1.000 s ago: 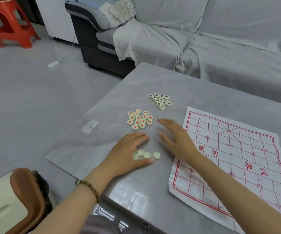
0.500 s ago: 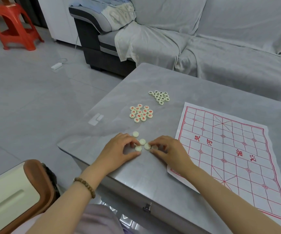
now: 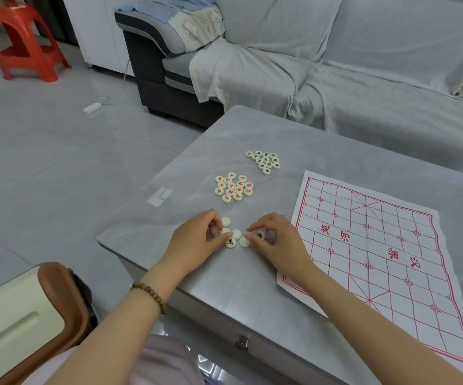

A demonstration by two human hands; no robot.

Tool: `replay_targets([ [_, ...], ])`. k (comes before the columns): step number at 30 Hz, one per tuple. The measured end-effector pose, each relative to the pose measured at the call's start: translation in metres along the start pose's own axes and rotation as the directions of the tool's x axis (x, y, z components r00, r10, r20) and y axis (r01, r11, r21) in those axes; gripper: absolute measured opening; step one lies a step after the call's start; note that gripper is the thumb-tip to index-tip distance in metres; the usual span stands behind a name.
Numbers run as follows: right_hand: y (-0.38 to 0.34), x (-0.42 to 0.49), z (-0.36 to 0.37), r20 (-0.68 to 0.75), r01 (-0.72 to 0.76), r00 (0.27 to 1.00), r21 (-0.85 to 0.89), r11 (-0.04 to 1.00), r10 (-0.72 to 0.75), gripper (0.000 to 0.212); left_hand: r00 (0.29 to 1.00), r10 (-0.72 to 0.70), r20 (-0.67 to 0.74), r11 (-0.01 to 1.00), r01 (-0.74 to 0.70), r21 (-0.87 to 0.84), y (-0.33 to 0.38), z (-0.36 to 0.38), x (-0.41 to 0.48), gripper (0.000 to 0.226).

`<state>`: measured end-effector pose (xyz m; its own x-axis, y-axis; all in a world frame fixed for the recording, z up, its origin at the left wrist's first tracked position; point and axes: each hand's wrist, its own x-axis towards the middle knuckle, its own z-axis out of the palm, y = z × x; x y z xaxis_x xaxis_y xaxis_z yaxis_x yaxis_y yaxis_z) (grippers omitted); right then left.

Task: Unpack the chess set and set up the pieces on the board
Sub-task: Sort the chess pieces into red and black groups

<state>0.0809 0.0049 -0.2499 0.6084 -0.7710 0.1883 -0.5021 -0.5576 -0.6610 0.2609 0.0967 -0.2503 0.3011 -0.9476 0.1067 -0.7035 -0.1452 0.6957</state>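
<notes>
Near the front left corner of the grey stone-look table (image 3: 294, 145), a small bunch of cream round chess pieces (image 3: 236, 233) lay flat, right between the two hands. The left hand (image 3: 197, 241) touched the bunch from the left side with curled fingers, but whether it gripped a piece could not be told. The right hand (image 3: 279, 244) was at the right side and pinched one cream piece with a black sign (image 3: 258, 234) between thumb and fingertip. Some pieces in the bunch showed blank backs, so they likely needed turning over. Farther toward the back edge sat the pile of red-sign pieces (image 3: 233, 187), and past it the pile of black-sign pieces (image 3: 265, 162). That black pile lay almost straight ahead of the right hand, which looked nearer to it. The thin white board sheet with red lines (image 3: 377, 245) lay just right of that hand, with no pieces on it.
</notes>
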Motion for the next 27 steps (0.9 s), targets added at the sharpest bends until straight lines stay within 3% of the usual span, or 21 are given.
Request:
replay_targets([
  [4, 0.001, -0.006, 0.005, 0.034, 0.086, 0.996, -0.107, 0.991, -0.083, 0.024, 0.996, 0.067, 0.061, 0.995, -0.072, 0.075, -0.002, -0.003, 0.0, 0.016],
  [16, 0.004, 0.008, 0.003, 0.055, -0.057, 0.996, -0.161, 0.985, 0.067, 0.023, 0.999, 0.043, 0.016, 0.995, -0.045, 0.094, -0.01, -0.005, 0.007, 0.013],
  [21, 0.002, 0.011, 0.003, 0.098, 0.057, 0.994, -0.087, 0.995, -0.048, 0.03, 1.0, -0.002, -0.025, 0.995, 0.004, 0.099, -0.012, -0.006, 0.016, 0.017],
  [27, 0.0, 0.019, 0.01, 0.126, 0.125, 0.986, -0.134, 0.983, -0.109, 0.019, 0.998, 0.011, -0.055, 0.991, -0.003, 0.136, -0.01, -0.004, 0.021, 0.015],
])
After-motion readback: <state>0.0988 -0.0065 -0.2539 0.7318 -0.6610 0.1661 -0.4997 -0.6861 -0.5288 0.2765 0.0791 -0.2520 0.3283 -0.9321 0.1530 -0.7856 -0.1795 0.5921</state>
